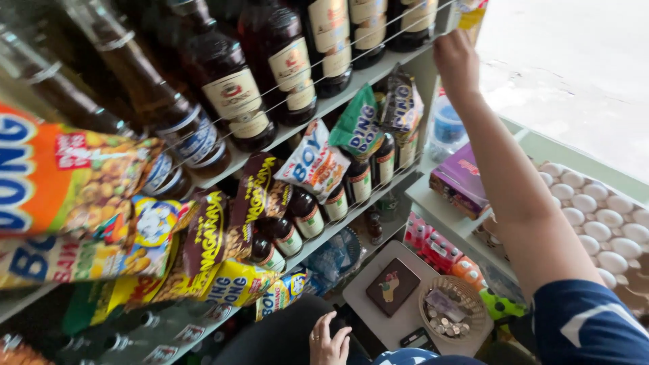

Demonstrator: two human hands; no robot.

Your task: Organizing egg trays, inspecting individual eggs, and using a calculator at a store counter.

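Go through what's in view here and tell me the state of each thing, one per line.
Right hand: raised, fingers on the top shelf's end.
Left hand: down low, open, holding nothing.
Dark bottles: upright on the shelf, behind a wire rail.
Snack packets: sealed, hanging in front of the shelves.
Coin basket: open, holding coins and notes.
Eggs: whole, sitting in trays.

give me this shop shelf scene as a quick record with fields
setting: shop shelves stocked with dark bottles
right hand: raised to the top shelf's end, grip hidden
left hand: low, fingers spread, resting on a dark surface, ring on one finger
hanging goods: snack packets clipped along the shelf fronts
counter: round basket of coins, small dark box
right side: trays of white eggs, purple box
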